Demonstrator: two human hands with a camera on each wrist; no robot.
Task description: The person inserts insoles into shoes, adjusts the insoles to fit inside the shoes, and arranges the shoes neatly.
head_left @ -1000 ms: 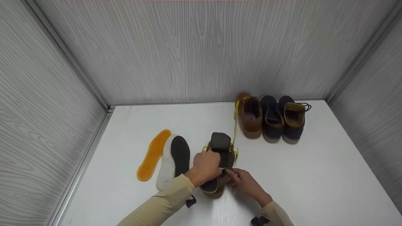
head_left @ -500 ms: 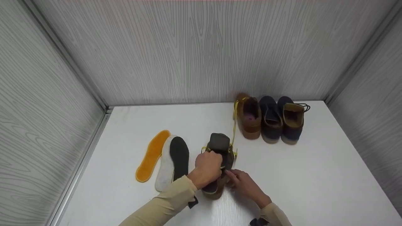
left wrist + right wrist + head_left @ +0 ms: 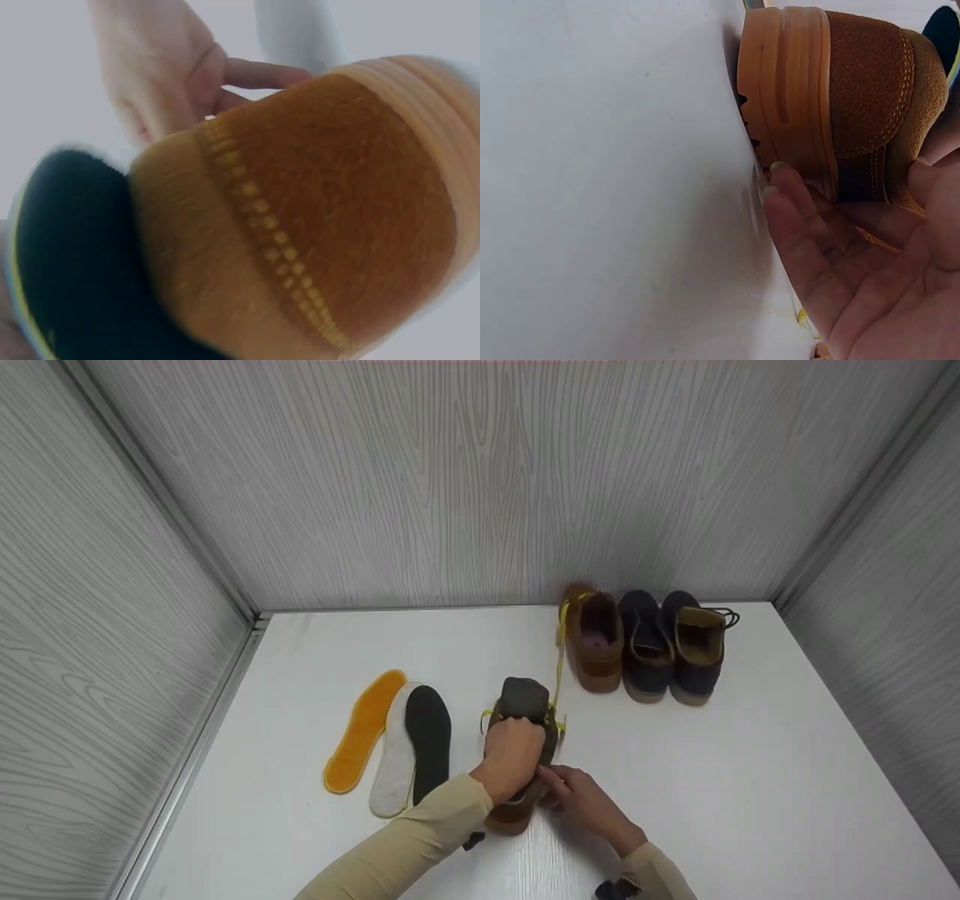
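A brown shoe (image 3: 510, 816) with yellow laces stands on the table, heel toward me and dark tongue (image 3: 525, 699) raised. My left hand (image 3: 511, 757) is at its opening, knuckles up, gripping a dark insole whose end sticks out over the heel; its fingertips are hidden. In the left wrist view the insole (image 3: 75, 262) shows a yellow edge beside the shoe's heel (image 3: 337, 195). My right hand (image 3: 589, 802) holds the shoe's right side, thumb at the collar. The right wrist view shows the fingers (image 3: 802, 232) along the side near the sole (image 3: 787, 97).
To the left lie an orange insole (image 3: 365, 733), a whitish insole (image 3: 393, 772) and a black insole (image 3: 428, 735), the last two overlapping. At the back right stand another brown shoe (image 3: 598, 671) with a yellow lace and two dark blue shoes (image 3: 649, 679) (image 3: 696, 679).
My left hand has moved forward and right over the shoe opening, and the dark insole has slid deeper, uncovering more of the heel. My right hand has stayed almost still.
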